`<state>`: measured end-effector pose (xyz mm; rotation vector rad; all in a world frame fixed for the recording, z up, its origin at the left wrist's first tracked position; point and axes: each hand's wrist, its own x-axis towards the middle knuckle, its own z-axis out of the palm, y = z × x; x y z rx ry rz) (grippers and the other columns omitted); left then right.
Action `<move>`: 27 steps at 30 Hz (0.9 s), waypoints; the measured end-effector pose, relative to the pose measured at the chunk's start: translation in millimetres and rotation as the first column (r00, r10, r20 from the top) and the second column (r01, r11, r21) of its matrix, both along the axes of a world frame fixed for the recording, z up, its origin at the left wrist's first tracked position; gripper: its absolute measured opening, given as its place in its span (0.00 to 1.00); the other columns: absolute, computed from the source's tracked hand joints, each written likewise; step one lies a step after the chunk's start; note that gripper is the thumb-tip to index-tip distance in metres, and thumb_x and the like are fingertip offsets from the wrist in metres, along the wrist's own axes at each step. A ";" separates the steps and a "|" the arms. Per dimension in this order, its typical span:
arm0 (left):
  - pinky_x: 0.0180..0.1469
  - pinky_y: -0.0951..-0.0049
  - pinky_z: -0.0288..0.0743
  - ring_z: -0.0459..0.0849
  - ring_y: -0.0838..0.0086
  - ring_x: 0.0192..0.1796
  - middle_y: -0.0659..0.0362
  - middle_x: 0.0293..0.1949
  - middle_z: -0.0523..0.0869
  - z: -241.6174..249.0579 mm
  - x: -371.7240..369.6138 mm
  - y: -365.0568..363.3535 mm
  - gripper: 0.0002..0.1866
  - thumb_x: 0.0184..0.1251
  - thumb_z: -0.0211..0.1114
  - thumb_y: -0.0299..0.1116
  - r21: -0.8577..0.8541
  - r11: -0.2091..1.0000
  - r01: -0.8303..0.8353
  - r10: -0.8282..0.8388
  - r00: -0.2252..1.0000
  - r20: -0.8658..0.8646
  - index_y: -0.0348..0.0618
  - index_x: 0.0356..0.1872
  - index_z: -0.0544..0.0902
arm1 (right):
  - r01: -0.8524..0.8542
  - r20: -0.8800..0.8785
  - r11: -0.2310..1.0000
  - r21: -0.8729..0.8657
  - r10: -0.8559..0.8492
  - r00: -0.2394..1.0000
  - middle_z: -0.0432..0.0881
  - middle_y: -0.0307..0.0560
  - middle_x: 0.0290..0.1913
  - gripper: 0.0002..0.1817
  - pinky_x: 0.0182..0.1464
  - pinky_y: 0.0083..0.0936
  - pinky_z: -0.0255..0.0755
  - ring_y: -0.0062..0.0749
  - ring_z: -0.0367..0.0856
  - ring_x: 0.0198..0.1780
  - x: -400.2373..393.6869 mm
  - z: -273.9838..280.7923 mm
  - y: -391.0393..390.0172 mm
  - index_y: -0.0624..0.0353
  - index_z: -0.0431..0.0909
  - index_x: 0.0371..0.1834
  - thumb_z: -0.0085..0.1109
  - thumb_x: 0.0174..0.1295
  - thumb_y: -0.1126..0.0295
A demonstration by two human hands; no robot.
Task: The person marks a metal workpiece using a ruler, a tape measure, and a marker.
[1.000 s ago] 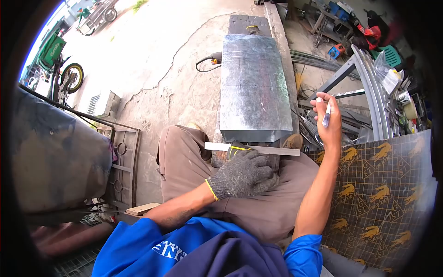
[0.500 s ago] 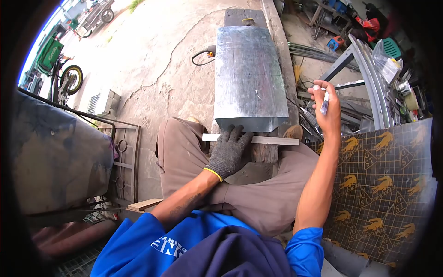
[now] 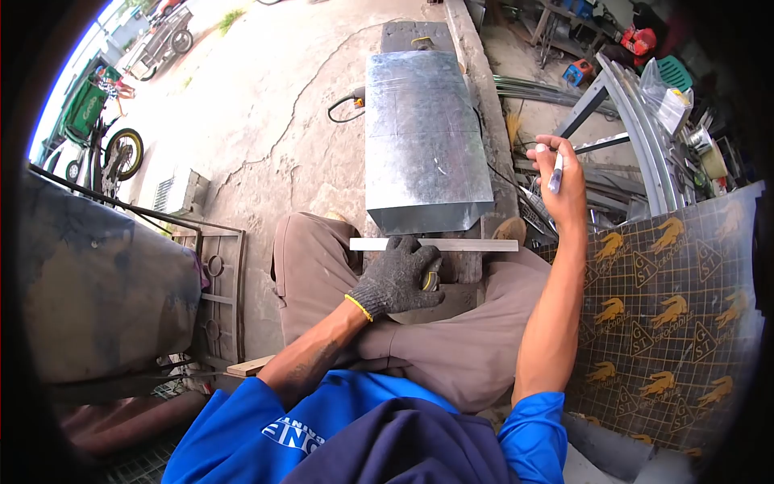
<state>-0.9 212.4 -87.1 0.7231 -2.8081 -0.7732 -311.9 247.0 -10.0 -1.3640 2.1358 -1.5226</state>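
Observation:
A grey sheet-metal box [image 3: 430,133] with faint lines drawn on its top lies lengthwise in front of me. Across its near end, between my knees, runs a flat pale metal bar [image 3: 476,245]. My left hand [image 3: 395,278], in a dark knitted glove, is closed around a small yellow-and-dark tape measure [image 3: 430,280], partly hidden by the fingers. Those fingertips reach the bar's near edge. Raised to the right of the box, my bare right hand [image 3: 567,181] grips a white marker pen [image 3: 556,173], its dark end pointing down.
Under the box is a wooden block [image 3: 461,268]. A corded power tool [image 3: 355,101] lies left of the box. Metal frames [image 3: 645,137] and a patterned board [image 3: 661,323] stand right. A covered surface [image 3: 113,274] is at left. Another person [image 3: 639,40] is far right.
My left hand has drawn back from the box's near end, and the tape measure now shows under it. The right hand still holds the marker in the air.

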 end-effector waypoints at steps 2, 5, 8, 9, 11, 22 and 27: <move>0.61 0.52 0.75 0.80 0.52 0.56 0.45 0.52 0.81 12.2 1.3 9.9 0.36 0.55 0.78 0.54 0.237 0.971 0.024 -0.008 0.998 -0.065 0.42 0.60 0.81 | -0.009 0.003 1.000 -0.007 0.009 1.000 0.92 0.52 0.43 0.16 0.50 0.31 0.80 0.34 0.90 0.44 2.0 0.9 0.6 0.61 0.79 0.56 0.57 0.79 0.60; 0.61 0.59 0.75 0.80 0.63 0.56 0.50 0.52 0.81 26.2 0.2 18.1 0.36 0.58 0.78 0.52 0.629 0.773 0.089 0.091 0.965 -0.248 0.41 0.62 0.78 | 0.007 -0.012 1.000 0.010 -0.007 1.000 0.91 0.52 0.42 0.16 0.49 0.29 0.79 0.32 0.90 0.44 8.1 8.1 1.7 0.62 0.79 0.56 0.58 0.78 0.60; 0.58 0.69 0.75 0.80 0.75 0.54 0.58 0.52 0.82 47.4 -8.0 11.3 0.31 0.64 0.76 0.46 0.756 0.622 0.202 0.162 0.912 -0.377 0.43 0.63 0.76 | -0.125 0.114 0.977 -0.170 0.145 0.983 0.89 0.45 0.37 0.17 0.45 0.22 0.77 0.22 0.86 0.39 33.5 32.6 3.5 0.66 0.79 0.54 0.67 0.74 0.63; 0.57 0.71 0.76 0.81 0.76 0.53 0.60 0.51 0.83 61.7 -12.3 5.1 0.29 0.67 0.74 0.45 0.736 0.615 0.284 0.196 0.849 -0.491 0.43 0.63 0.75 | -0.128 0.114 0.977 -0.170 0.148 0.982 0.89 0.45 0.37 0.17 0.45 0.22 0.77 0.22 0.86 0.39 40.1 39.5 5.6 0.66 0.79 0.54 0.67 0.74 0.63; 0.54 0.73 0.77 0.82 0.77 0.52 0.60 0.48 0.84 90.1 -19.2 -15.3 0.25 0.72 0.71 0.46 0.798 0.572 0.192 0.246 0.888 -0.390 0.41 0.60 0.76 | -0.256 0.170 0.959 -0.120 0.274 0.947 0.88 0.43 0.36 0.17 0.43 0.19 0.75 0.19 0.83 0.37 50.8 46.9 7.3 0.65 0.79 0.55 0.70 0.72 0.65; 0.50 0.63 0.82 0.88 0.65 0.47 0.45 0.43 0.89 136.3 -62.3 -115.4 0.53 0.48 0.79 0.72 0.403 0.914 -0.035 0.155 0.951 -0.269 0.25 0.55 0.82 | -0.352 0.340 0.883 -0.311 0.449 0.826 0.89 0.47 0.51 0.20 0.40 0.14 0.76 0.20 0.86 0.47 83.5 45.4 -22.8 0.62 0.75 0.61 0.69 0.72 0.66; 0.53 0.63 0.82 0.88 0.63 0.50 0.45 0.45 0.89 168.4 -64.7 -117.0 0.51 0.51 0.79 0.71 0.450 0.893 0.012 0.056 0.989 -0.139 0.31 0.60 0.79 | -0.439 0.313 0.824 -0.358 0.549 0.775 0.83 0.46 0.52 0.15 0.55 0.19 0.78 0.20 0.83 0.47 81.9 36.1 -36.1 0.63 0.75 0.55 0.67 0.69 0.81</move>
